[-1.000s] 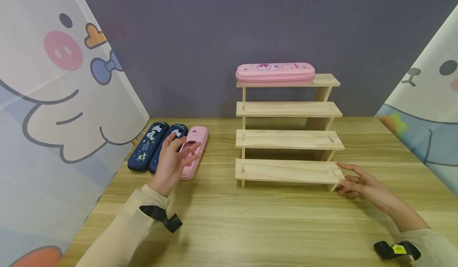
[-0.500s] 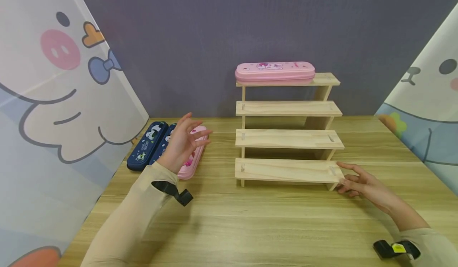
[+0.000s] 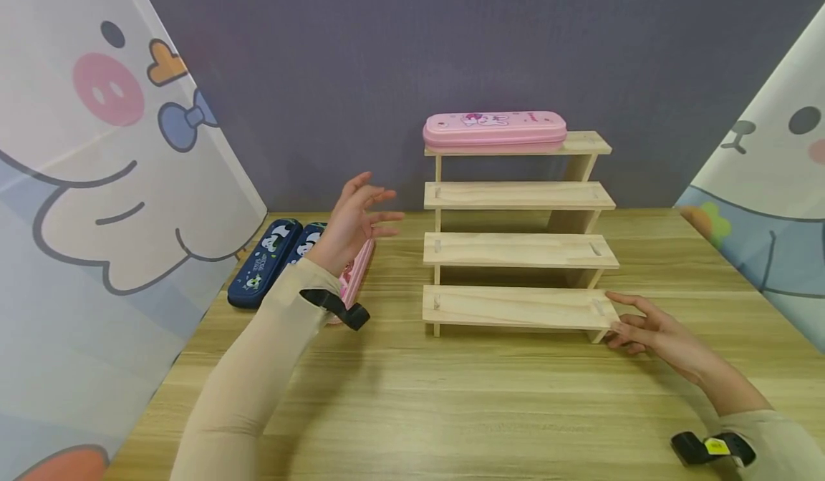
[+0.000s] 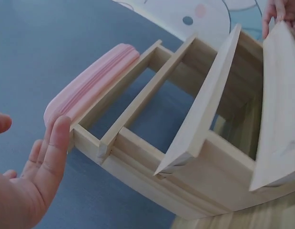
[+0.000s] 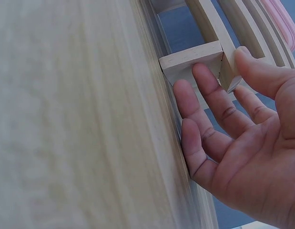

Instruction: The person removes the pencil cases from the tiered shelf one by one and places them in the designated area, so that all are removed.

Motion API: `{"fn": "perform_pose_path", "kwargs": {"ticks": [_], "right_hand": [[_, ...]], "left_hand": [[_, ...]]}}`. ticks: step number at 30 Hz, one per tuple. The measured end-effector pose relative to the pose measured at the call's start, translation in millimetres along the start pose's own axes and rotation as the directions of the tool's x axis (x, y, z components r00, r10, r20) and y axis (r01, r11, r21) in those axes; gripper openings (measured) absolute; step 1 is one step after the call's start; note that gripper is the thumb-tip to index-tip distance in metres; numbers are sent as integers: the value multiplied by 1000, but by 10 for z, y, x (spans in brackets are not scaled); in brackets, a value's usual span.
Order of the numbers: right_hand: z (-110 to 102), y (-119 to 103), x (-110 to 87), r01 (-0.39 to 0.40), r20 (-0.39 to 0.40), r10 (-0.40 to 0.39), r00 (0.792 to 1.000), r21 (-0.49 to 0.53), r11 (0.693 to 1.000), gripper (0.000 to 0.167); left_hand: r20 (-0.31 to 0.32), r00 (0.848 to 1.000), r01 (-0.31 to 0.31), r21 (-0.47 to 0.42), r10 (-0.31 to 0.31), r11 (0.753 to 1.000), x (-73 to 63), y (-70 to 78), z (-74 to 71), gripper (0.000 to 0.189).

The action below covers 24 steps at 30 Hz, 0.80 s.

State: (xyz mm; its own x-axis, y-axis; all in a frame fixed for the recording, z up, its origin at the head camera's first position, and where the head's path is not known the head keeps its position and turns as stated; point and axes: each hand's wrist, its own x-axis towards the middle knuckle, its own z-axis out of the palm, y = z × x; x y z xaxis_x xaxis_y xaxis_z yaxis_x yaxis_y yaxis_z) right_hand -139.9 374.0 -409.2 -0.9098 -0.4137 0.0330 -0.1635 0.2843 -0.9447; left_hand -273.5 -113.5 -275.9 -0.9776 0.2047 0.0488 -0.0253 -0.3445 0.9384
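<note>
A four-tier wooden display rack (image 3: 518,305) stands on the table, stepping up towards the back. On its top shelf lies a pink pencil case (image 3: 495,137) with a rabbit print. My left hand (image 3: 354,223) is raised left of the rack, fingers spread and holding nothing; in the left wrist view its fingertips (image 4: 60,131) overlap the near end of that pink case. My right hand (image 3: 664,334) holds the right end of the lowest shelf; the right wrist view shows its thumb on the shelf edge and its fingers at the side board (image 5: 192,59).
At the left, two navy panda pencil cases (image 3: 266,263) and a second pink pencil case (image 3: 351,280) lie side by side, partly hidden by my left arm. A grey wall (image 3: 322,94) rises behind the table (image 3: 490,402), with cartoon-printed panels (image 3: 58,266) at both sides.
My left hand has moved up and to the right, from over the pencil cases on the table towards the rack. The right hand has stayed at the lowest shelf.
</note>
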Motion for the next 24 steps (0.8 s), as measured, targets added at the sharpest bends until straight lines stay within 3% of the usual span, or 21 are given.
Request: {"fn": "perform_pose_path", "kwargs": {"ticks": [5,14,24], "right_hand": [[1,-8,5,-8,-5,8,1000,-10,1000,62],[18,5,6,-31,-12,31,999,9,999,61],[8,17,3,3,5,-3,1000,40,999,63]], "left_hand": [[16,998,-55,38,54,998,175,44,87,65],[-37,997,-60,186,68,981,447,45,196,72],[-31,980,-183,219,194,958,730,72,376,75]]}}
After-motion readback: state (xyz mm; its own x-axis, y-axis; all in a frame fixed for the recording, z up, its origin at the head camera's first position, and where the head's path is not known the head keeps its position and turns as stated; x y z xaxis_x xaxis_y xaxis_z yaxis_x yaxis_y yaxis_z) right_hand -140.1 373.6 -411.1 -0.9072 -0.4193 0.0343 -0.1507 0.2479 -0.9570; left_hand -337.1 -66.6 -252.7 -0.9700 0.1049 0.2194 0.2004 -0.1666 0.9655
